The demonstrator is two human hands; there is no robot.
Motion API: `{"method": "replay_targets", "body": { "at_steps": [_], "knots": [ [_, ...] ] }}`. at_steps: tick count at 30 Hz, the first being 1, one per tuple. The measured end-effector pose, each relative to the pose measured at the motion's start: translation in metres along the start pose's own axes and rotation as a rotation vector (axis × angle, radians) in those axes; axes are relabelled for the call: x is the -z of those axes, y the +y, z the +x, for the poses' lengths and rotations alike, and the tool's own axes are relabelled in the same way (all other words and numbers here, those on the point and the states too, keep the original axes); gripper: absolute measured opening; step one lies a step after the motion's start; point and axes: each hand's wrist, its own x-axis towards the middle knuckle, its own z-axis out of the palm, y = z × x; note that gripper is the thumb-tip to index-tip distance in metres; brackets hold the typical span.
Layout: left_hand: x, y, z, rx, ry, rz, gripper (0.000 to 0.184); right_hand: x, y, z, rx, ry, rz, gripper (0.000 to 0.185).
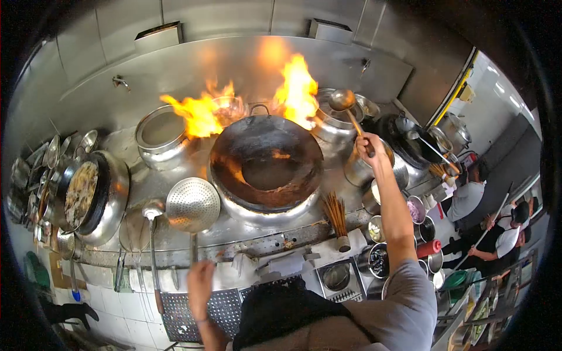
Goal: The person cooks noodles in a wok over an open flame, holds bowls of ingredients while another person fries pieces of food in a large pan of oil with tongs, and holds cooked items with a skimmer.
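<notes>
My right hand (370, 148) is closed round the handle of a metal ladle (342, 100), its bowl raised over a pot at the back right. In the middle a large dark wok (266, 161) sits on a burner, with flames (297, 90) rising behind it on both sides. Near the front edge, my left hand (201, 286) is blurred, just below a round perforated strainer (193, 205) whose handle points toward it. Whether its fingers grip that handle cannot be made out.
A second wok with food (82, 194) stands at the left. A lidded metal pot (161, 130) is behind it. A bamboo brush (336, 216) stands right of centre, near bowls of ingredients (378, 260). Other people (504, 237) are at the far right.
</notes>
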Motion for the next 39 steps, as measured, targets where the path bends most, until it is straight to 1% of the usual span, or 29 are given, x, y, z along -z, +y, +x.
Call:
{"method": "replay_targets", "body": {
  "at_steps": [1,2,3,4,6,8,9,10,12,13,15,16,18,19,20,22,23,26,28,30,31,32,33,34,35,36,37,38,39],
  "knots": [
    [-0.031,0.021,0.019,-0.047,0.048,-0.138,0.015,-0.011,0.002,-0.024,0.015,-0.014,-0.002,0.014],
    [-0.072,0.012,0.041,-0.172,0.034,-0.193,0.014,-0.025,0.002,-0.053,0.029,-0.027,-0.002,0.015],
    [-0.103,0.041,0.053,-0.38,0.068,-0.048,0.018,-0.029,0.002,-0.067,-0.029,-0.033,0.103,0.018],
    [-0.133,0.052,0.066,-0.519,0.015,0.011,0.034,-0.03,0.003,-0.083,-0.075,-0.071,0.048,0.015],
    [-0.18,0.095,0.085,-0.639,0.061,0.145,0.038,-0.022,0.014,-0.108,-0.131,-0.061,-0.048,0.01],
    [-0.205,0.115,0.1,-0.588,0.015,0.229,0.029,-0.02,0.038,-0.14,-0.043,0.054,-0.286,0.007],
    [-0.215,0.118,0.106,-0.54,-0.028,0.28,0.026,-0.03,0.052,-0.162,0.047,0.067,-0.423,0.016],
    [-0.221,0.118,0.112,-0.493,-0.07,0.331,0.023,-0.019,0.07,-0.174,0.113,0.133,-0.584,0.008],
    [-0.228,0.108,0.122,-0.508,-0.046,0.315,0.018,-0.003,0.114,-0.206,0.327,0.197,-0.905,0.036],
    [-0.227,0.101,0.122,-0.512,-0.036,0.307,0.018,0.014,0.136,-0.22,0.458,0.214,-1.069,0.047],
    [-0.216,0.099,0.123,-0.537,0.031,0.308,0.018,0.059,0.189,-0.241,0.634,0.323,-1.252,0.057],
    [-0.21,0.1,0.123,-0.553,0.059,0.312,0.019,0.079,0.215,-0.252,0.663,0.425,-1.264,0.056],
    [-0.206,0.1,0.122,-0.565,0.028,0.341,0.019,0.057,0.237,-0.295,0.394,0.588,-1.269,0.056],
    [-0.207,0.1,0.123,-0.561,0.005,0.359,0.018,0.056,0.25,-0.304,0.368,0.631,-1.271,0.055],
    [-0.209,0.1,0.123,-0.562,-0.021,0.373,0.018,0.074,0.269,-0.306,0.432,0.642,-1.329,0.055],
    [-0.214,0.097,0.122,-0.585,-0.002,0.401,0.02,0.099,0.291,-0.308,0.384,0.666,-1.451,0.054],
    [-0.215,0.099,0.121,-0.572,-0.011,0.429,0.02,0.111,0.303,-0.308,0.349,0.677,-1.456,0.059],
    [-0.219,0.099,0.123,-0.584,-0.009,0.435,0.02,0.136,0.323,-0.313,0.371,0.626,-1.623,0.07],
    [-0.219,0.104,0.126,-0.561,-0.033,0.468,0.019,0.128,0.321,-0.32,0.289,0.613,-1.627,0.077],
    [-0.217,0.092,0.13,-0.573,-0.047,0.482,0.014,0.13,0.327,-0.322,0.285,0.61,-1.61,0.08],
    [-0.224,0.088,0.133,-0.603,-0.068,0.461,0.012,0.145,0.336,-0.321,0.329,0.552,-1.642,0.081],
    [-0.231,0.07,0.138,-0.765,0.009,0.377,0.007,0.153,0.34,-0.319,0.299,0.5,-1.668,0.081],
    [-0.236,0.06,0.142,-0.811,0.019,0.41,0.012,0.142,0.344,-0.327,0.218,0.604,-1.725,0.076],
    [-0.23,0.068,0.139,-0.847,0.008,0.273,0.011,0.118,0.33,-0.335,0.104,0.671,-1.699,0.07],
    [-0.227,0.075,0.137,-0.663,-0.075,0.411,0.01,0.123,0.334,-0.34,0.276,0.692,-1.683,0.061],
    [-0.23,0.065,0.144,-0.823,-0.031,0.384,0.019,0.137,0.344,-0.346,0.412,0.692,-1.661,0.057],
    [-0.222,0.085,0.133,-0.645,-0.06,0.556,0.028,0.136,0.346,-0.36,0.489,0.713,-1.616,0.053],
    [-0.231,0.065,0.15,-0.676,-0.073,0.555,0.031,0.124,0.338,-0.376,0.366,0.679,-1.628,0.053],
    [-0.228,0.075,0.141,-0.647,-0.066,0.546,0.033,0.131,0.348,-0.387,0.509,0.695,-1.57,0.057]
  ]
}}
